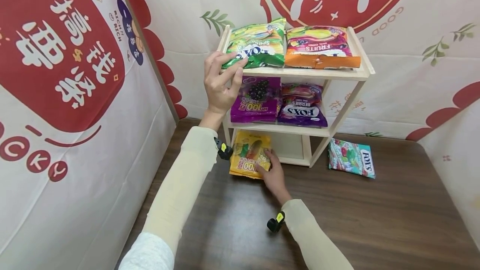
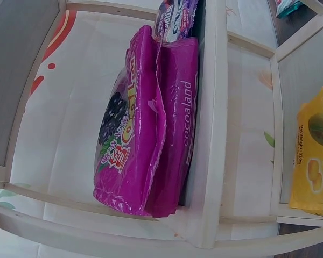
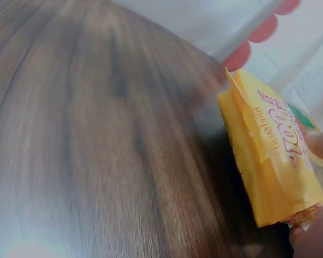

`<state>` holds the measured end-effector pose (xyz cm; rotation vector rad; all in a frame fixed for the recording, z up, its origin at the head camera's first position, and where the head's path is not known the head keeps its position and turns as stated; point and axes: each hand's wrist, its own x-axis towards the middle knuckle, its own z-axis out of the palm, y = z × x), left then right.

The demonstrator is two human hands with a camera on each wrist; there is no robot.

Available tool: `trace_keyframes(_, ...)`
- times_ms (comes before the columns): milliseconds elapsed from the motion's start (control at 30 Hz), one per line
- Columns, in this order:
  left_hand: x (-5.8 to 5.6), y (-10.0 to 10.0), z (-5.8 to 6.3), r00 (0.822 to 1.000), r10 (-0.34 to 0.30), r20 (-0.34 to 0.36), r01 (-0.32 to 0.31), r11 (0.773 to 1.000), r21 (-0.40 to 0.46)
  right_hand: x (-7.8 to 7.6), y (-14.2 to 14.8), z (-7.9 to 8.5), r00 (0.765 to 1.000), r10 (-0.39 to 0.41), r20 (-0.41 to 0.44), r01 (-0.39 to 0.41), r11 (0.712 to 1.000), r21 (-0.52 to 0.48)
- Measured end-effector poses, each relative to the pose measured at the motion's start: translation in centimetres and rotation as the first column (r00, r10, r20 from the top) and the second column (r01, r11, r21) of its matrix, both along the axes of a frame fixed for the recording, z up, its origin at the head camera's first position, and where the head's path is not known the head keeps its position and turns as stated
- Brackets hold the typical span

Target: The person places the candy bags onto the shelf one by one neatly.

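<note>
A yellow candy bag (image 1: 247, 157) stands at the lower left of a small wooden shelf rack (image 1: 318, 74). My right hand (image 1: 275, 178) grips its right side, thumb in front; the right wrist view shows the bag (image 3: 274, 156) tilted just over the tabletop. My left hand (image 1: 221, 82) is at the rack's top left corner, its fingers reaching over the front rim onto a green candy bag (image 1: 258, 47). Below that hand, a purple grape candy bag (image 1: 256, 99) sits on the middle shelf, seen close in the left wrist view.
An orange candy bag (image 1: 318, 47) lies beside the green one on top. On the middle shelf is a dark purple berries bag (image 1: 301, 105). A teal candy bag (image 1: 350, 157) lies on the brown table (image 1: 375, 220), right of the rack. Printed cloth walls (image 1: 180, 24) stand behind and at both sides.
</note>
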<state>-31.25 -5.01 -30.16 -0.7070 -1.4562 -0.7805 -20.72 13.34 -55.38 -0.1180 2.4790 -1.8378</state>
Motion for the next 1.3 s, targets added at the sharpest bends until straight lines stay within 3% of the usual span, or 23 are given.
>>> trace_keyframes(267, -0.1, -0.1, -0.2, 1.000, 0.013, 0.023, -0.012, 1.000, -0.013, 0.5, -0.8, -0.5, 0.986, 0.129, -0.102, -0.095, 0.954, 0.286)
trace_keyframes(467, -0.1, -0.2, -0.2, 1.000, 0.017, 0.018, -0.017, 1.000, -0.015, 0.7, -1.1, -1.1, 0.959, 0.171, -0.227, -0.062, 0.905, 0.422)
trace_keyframes(533, -0.1, -0.2, -0.2, 1.000, 0.017, 0.016, -0.017, 1.000, -0.016, 0.7, -1.2, -1.3, 0.937, 0.208, -0.281, -0.041, 0.863, 0.504)
trace_keyframes(700, -0.1, -0.3, -0.2, 1.000, 0.014, 0.012, -0.013, 1.000, -0.015, 1.0, -1.4, -1.7, 0.856, 0.344, -0.385, 0.036, 0.704, 0.709)
trace_keyframes(767, -0.1, -0.3, -0.2, 1.000, 0.012, 0.012, -0.012, 1.000, -0.016, 1.1, -1.5, -1.9, 0.831, 0.377, -0.409, 0.072, 0.657, 0.751)
trace_keyframes(1000, 0.0, -0.3, 0.0, 1.000, 0.008, -0.003, -0.008, 1.000, -0.013, 1.7, -2.3, -2.2, 0.708, 0.527, -0.471, 0.140, 0.549, 0.824)
trace_keyframes(1167, -0.1, -0.3, 0.1, 1.000, -0.015, -0.002, 0.015, 1.000, -0.024, 1.9, -2.7, -2.2, 0.707, 0.562, -0.428, 0.164, 0.459, 0.873)
trace_keyframes(1200, -0.1, -0.3, 0.1, 1.000, -0.015, -0.001, 0.015, 1.000, -0.026, 1.9, -2.8, -2.2, 0.709, 0.561, -0.427, 0.168, 0.453, 0.875)
trace_keyframes(1300, 0.0, -0.3, 0.1, 1.000, -0.003, 0.000, 0.003, 1.000, -0.022, 1.7, -2.8, -2.3, 0.695, 0.560, -0.450, 0.177, 0.473, 0.863)
